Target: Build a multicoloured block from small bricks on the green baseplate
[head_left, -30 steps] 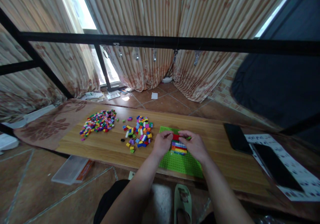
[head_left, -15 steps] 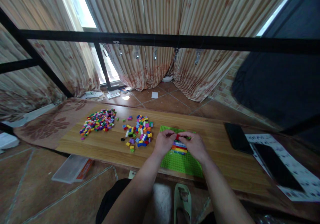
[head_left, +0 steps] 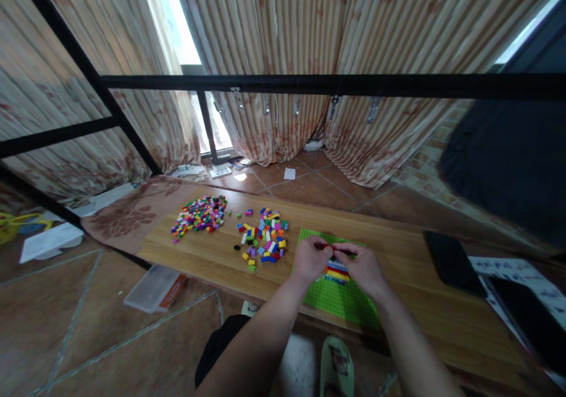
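My left hand (head_left: 311, 260) and my right hand (head_left: 366, 267) meet over a green studded baseplate (head_left: 338, 304). Their fingertips are pinched around a small red toy brick (head_left: 329, 247), mostly covered by the fingers. Just below the fingers, rows of coloured building bricks (head_left: 336, 273) in red, yellow, orange and blue are stacked on the plate. Whether the red brick touches those rows is hidden by my hands.
Left of the baseplate lies a loose group of bricks (head_left: 267, 238), with a denser brick pile (head_left: 201, 213) farther left. A black phone-like slab (head_left: 451, 261) and a printed sheet (head_left: 499, 265) lie at the right. A clear plastic box (head_left: 152, 288) is on the floor.
The view has swung left, so everything sits farther right in the picture. Both hands stay together over the plate, their fingers still at the red brick.
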`<state>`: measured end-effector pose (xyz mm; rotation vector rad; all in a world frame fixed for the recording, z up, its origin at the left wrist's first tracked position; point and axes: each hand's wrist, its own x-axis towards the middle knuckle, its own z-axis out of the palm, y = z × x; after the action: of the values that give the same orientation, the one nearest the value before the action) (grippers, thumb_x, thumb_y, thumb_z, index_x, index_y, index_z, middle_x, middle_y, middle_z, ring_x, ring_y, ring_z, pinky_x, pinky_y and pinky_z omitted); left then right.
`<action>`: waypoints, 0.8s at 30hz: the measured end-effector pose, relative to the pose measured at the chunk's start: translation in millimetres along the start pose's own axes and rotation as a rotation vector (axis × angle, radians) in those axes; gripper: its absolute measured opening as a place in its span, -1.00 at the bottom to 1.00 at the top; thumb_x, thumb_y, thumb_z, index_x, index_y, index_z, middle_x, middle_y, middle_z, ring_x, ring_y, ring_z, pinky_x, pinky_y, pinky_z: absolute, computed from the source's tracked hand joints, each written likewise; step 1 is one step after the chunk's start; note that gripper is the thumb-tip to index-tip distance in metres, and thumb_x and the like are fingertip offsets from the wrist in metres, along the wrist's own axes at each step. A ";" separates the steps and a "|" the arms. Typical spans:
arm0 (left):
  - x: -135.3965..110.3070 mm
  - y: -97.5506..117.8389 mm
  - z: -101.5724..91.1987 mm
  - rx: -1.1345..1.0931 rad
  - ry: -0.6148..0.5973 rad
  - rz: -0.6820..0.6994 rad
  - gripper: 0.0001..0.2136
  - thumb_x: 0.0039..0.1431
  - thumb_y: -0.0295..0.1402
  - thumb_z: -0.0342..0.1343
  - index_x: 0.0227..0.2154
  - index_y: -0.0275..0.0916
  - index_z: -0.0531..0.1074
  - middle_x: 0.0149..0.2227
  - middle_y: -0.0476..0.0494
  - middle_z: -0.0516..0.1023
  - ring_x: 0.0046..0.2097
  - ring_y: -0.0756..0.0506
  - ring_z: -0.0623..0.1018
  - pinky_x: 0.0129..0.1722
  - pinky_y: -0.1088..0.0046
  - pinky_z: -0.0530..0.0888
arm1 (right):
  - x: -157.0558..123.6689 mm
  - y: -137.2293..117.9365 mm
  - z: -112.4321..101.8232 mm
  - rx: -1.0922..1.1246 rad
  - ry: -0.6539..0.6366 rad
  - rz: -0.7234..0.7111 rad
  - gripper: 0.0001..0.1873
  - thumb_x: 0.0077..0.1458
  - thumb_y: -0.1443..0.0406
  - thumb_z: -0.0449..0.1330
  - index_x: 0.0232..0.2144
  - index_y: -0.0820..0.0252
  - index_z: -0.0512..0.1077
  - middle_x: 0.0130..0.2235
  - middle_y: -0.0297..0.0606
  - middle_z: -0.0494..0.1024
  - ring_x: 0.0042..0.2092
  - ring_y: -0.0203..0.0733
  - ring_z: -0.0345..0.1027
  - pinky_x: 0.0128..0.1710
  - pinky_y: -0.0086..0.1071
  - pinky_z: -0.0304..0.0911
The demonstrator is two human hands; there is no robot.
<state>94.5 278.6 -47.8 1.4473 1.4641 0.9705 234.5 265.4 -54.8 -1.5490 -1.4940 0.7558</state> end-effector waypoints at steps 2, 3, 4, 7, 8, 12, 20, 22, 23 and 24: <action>-1.5 1.3 0.0 0.029 0.007 0.005 -0.89 -0.01 -0.43 0.10 -0.44 -0.27 0.53 -0.43 -0.06 0.56 -0.35 -0.02 0.51 -0.33 0.50 0.40 | -0.9 2.4 1.3 -0.016 -0.003 -0.006 -0.71 -0.08 0.15 0.19 -0.34 0.16 0.60 -0.26 -0.16 0.65 -0.19 0.00 0.51 -0.06 -0.09 0.33; -2.4 1.3 0.0 0.042 0.010 0.010 -0.89 -0.01 -0.43 0.10 -0.43 -0.26 0.52 -0.42 -0.06 0.57 -0.35 -0.03 0.52 -0.32 0.50 0.41 | -1.6 4.1 1.7 -0.020 -0.007 -0.016 -0.70 -0.06 0.14 0.18 -0.32 0.15 0.59 -0.24 -0.16 0.65 -0.17 0.00 0.51 -0.05 -0.08 0.32; -3.4 0.9 0.2 0.053 0.014 0.018 -0.88 0.01 -0.42 0.09 -0.42 -0.25 0.52 -0.41 -0.05 0.57 -0.34 -0.03 0.52 -0.31 0.49 0.41 | -2.4 5.9 2.0 -0.021 -0.015 -0.030 -0.69 -0.03 0.13 0.17 -0.30 0.14 0.59 -0.21 -0.17 0.64 -0.14 0.00 0.50 -0.03 -0.07 0.31; -8.5 -0.4 0.7 0.088 0.016 0.059 -0.85 0.07 -0.38 0.06 -0.35 -0.23 0.52 -0.36 -0.07 0.59 -0.31 -0.05 0.54 -0.29 0.47 0.43 | -5.5 10.1 1.3 -0.021 -0.044 -0.071 -0.66 0.02 0.10 0.16 -0.23 0.11 0.57 -0.14 -0.19 0.62 -0.07 -0.01 0.47 0.01 -0.08 0.29; -10.6 -0.4 0.6 0.097 0.020 0.072 -0.83 0.10 -0.35 0.05 -0.31 -0.23 0.53 -0.34 -0.09 0.60 -0.30 -0.06 0.55 -0.28 0.46 0.44 | -6.4 10.5 0.6 -0.024 -0.051 -0.075 -0.65 0.03 0.09 0.15 -0.21 0.10 0.56 -0.12 -0.18 0.62 -0.06 -0.01 0.46 0.01 -0.08 0.28; -14.1 2.6 -7.7 0.123 0.066 0.104 -0.73 0.19 -0.24 0.00 -0.18 -0.26 0.51 -0.24 -0.18 0.61 -0.24 -0.09 0.57 -0.23 0.43 0.47 | -7.9 7.4 -4.7 -0.020 -0.003 -0.040 -0.60 0.07 0.06 0.12 -0.14 0.11 0.54 -0.08 -0.16 0.60 -0.07 -0.02 0.47 -0.03 -0.11 0.32; 20.4 -13.6 -73.1 0.521 0.316 0.118 -0.76 0.17 -0.45 -0.02 -0.18 -0.23 0.52 -0.15 -0.22 0.58 -0.10 -0.14 0.53 -0.07 0.35 0.40 | -3.2 5.3 -14.3 -0.048 0.167 0.003 -0.58 0.07 0.04 0.09 -0.19 0.15 0.56 -0.13 -0.12 0.62 -0.12 -0.03 0.50 -0.09 -0.18 0.35; 26.5 -23.4 -85.3 0.659 0.262 0.193 -0.77 0.18 -0.46 -0.02 -0.22 -0.23 0.54 -0.16 -0.22 0.59 -0.09 -0.16 0.51 -0.03 0.30 0.37 | -3.5 4.9 -14.0 -0.064 0.151 0.012 -0.58 0.07 0.03 0.08 -0.21 0.15 0.57 -0.15 -0.12 0.62 -0.14 -0.03 0.50 -0.11 -0.18 0.35; 28.0 -27.7 -89.1 0.709 0.231 0.226 -0.77 0.19 -0.45 -0.03 -0.25 -0.22 0.55 -0.17 -0.20 0.59 -0.10 -0.15 0.51 -0.01 0.29 0.36 | -3.8 4.3 -13.8 -0.076 0.143 0.013 -0.58 0.06 0.03 0.09 -0.22 0.14 0.57 -0.16 -0.13 0.63 -0.16 -0.03 0.50 -0.12 -0.18 0.35; 28.5 -31.3 -91.5 0.746 0.202 0.262 -0.77 0.20 -0.43 -0.03 -0.27 -0.21 0.55 -0.17 -0.19 0.59 -0.10 -0.15 0.50 0.00 0.28 0.34 | -4.1 3.5 -13.6 -0.087 0.138 0.014 -0.58 0.06 0.03 0.08 -0.23 0.14 0.57 -0.17 -0.13 0.63 -0.17 -0.03 0.51 -0.14 -0.18 0.35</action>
<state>-1.6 308.9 -46.5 2.1626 1.9396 0.7641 247.5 259.4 -52.0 -1.6445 -1.4314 0.5857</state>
